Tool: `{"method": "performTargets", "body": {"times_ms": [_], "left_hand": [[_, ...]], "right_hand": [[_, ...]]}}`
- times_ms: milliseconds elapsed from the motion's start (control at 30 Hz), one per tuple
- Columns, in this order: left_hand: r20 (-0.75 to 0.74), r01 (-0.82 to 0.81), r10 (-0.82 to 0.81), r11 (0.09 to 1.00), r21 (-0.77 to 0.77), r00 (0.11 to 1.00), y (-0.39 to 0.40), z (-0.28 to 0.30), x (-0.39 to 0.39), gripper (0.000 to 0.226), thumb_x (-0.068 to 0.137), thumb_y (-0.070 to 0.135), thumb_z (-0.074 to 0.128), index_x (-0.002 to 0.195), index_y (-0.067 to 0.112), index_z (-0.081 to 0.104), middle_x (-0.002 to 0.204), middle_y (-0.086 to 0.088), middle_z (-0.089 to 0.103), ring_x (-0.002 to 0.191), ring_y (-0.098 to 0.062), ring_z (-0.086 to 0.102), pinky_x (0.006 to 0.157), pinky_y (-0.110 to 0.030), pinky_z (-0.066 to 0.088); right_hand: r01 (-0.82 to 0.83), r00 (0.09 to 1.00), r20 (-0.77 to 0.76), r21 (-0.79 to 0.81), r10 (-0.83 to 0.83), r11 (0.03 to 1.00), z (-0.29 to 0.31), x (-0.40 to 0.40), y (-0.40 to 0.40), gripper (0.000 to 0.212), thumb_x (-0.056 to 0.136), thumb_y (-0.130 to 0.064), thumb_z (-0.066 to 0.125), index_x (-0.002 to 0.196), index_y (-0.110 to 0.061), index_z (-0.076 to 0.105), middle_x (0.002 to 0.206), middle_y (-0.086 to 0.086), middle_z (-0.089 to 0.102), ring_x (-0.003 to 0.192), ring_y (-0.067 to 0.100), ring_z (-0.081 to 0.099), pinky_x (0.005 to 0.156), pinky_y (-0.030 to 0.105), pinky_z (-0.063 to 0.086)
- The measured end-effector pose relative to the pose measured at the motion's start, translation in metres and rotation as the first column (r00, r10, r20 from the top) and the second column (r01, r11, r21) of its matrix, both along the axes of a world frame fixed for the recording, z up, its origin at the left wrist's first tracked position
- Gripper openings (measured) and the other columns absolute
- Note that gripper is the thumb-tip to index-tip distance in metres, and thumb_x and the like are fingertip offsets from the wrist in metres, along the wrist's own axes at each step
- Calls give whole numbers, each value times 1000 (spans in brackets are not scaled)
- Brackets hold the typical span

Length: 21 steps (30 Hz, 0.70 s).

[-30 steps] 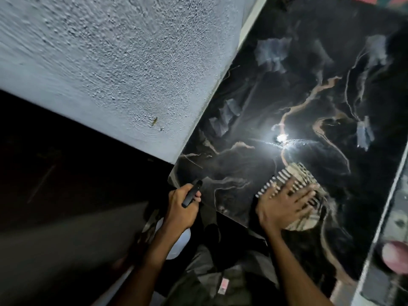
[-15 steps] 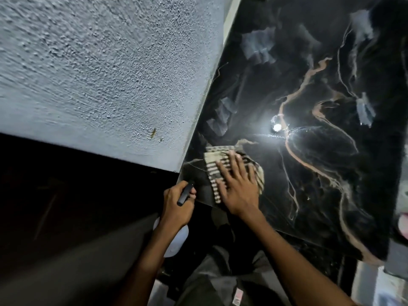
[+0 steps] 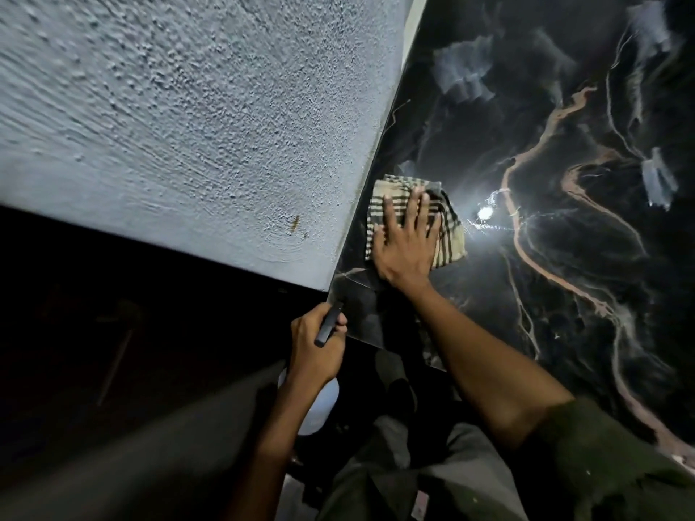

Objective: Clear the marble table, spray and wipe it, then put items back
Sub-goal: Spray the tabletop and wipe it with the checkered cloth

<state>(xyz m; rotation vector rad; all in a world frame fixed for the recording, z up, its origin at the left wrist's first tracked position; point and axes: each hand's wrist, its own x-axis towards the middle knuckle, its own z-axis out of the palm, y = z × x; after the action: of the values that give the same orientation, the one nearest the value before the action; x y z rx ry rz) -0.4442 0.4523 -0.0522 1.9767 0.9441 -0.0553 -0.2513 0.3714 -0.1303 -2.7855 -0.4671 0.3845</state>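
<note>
Marble table (image 3: 564,332), black with tan veins, fills the right side, its left edge running along a textured white wall (image 3: 188,126). At the table's near left corner, the left hand (image 3: 316,351) is closed around a spray bottle (image 3: 319,408), thumb on its dark trigger. Just right, by the wall edge, the right hand (image 3: 406,242) lies flat, fingers spread wide, pressing a checked cloth (image 3: 449,235) onto the marble. Beyond the cloth the surface lies open, with a bright light glare (image 3: 485,211) close by.

Rough textured wall (image 3: 180,118); grey trousers (image 3: 432,479).
</note>
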Motion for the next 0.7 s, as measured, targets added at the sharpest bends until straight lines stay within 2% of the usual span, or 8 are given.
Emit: {"method": "performTargets", "body": {"times_ms": [133, 200, 267, 367, 433, 567, 633, 700], "left_hand": [[-8, 1, -1, 1000, 3, 1000, 2, -1, -1, 22, 69, 9, 54, 81, 26, 62, 68, 11, 67, 65, -25, 69, 60, -52, 61], [-13, -6, 6, 1000, -5, 1000, 3, -3, 1, 20, 69, 9, 54, 81, 24, 61, 68, 6, 67, 66, -28, 70, 61, -54, 61], [-14, -2, 2, 1000, -6, 1000, 3, -7, 3, 17, 70, 10, 55, 81, 20, 61, 70, -2, 69, 68, -34, 70, 61, -56, 60], [-12, 16, -17, 1000, -11, 1000, 2, -9, 8, 12, 71, 6, 56, 77, 12, 64, 73, -8, 70, 68, -37, 70, 63, -57, 60], [-19, 28, -28, 999, -18, 999, 1, -11, 11, 13, 74, 1, 57, 77, 10, 65, 74, -8, 70, 68, -37, 69, 64, -56, 60], [-23, 34, -35, 999, -24, 999, 1, -15, 13, 17, 76, -4, 57, 78, 10, 65, 72, -2, 69, 68, -33, 69, 63, -54, 61], [-26, 21, -21, 1000, -16, 999, 5, -14, 12, 16, 76, -2, 58, 78, 12, 65, 71, 1, 69, 70, -29, 69, 64, -52, 61], [-32, 8, -8, 1000, -21, 999, 11, -15, 9, 13, 75, 2, 58, 79, 12, 66, 73, -2, 70, 73, -29, 70, 65, -53, 61]], "right_hand": [[-223, 973, 65, 10, 222, 975, -8, -74, -35, 66, 101, -51, 36, 162, -36, 18, 172, 12, -3, 159, 29, -7, 126, 57, 10], [-298, 952, 73, 17, 296, 954, -13, -109, -53, 68, 100, -51, 39, 163, -38, 15, 173, 9, -2, 160, 28, -4, 126, 54, 12], [-353, 934, 72, 23, 351, 935, -15, -111, -63, 67, 101, -52, 37, 163, -39, 15, 173, 6, -1, 160, 25, -1, 126, 52, 11], [-434, 898, 79, -1, 433, 901, -11, -62, -55, 64, 102, -53, 35, 162, -40, 18, 173, 3, 1, 160, 22, 0, 127, 52, 8], [-407, 912, 46, -35, 408, 913, -8, -6, -37, 61, 104, -55, 27, 162, -40, 15, 173, 3, -2, 160, 22, -2, 128, 53, 3], [-202, 979, 1, -70, 202, 977, 3, 105, 6, 64, 103, -58, 17, 163, -38, 9, 173, 4, -6, 159, 24, -7, 127, 55, -1], [-143, 990, -26, -100, 141, 985, 4, 125, 20, 64, 102, -58, 17, 163, -38, 6, 172, 5, -10, 159, 25, -10, 126, 56, -2], [-118, 993, -33, -93, 115, 989, 3, 112, 26, 64, 103, -57, 17, 163, -37, 6, 172, 7, -11, 159, 27, -11, 126, 56, -4]]}}
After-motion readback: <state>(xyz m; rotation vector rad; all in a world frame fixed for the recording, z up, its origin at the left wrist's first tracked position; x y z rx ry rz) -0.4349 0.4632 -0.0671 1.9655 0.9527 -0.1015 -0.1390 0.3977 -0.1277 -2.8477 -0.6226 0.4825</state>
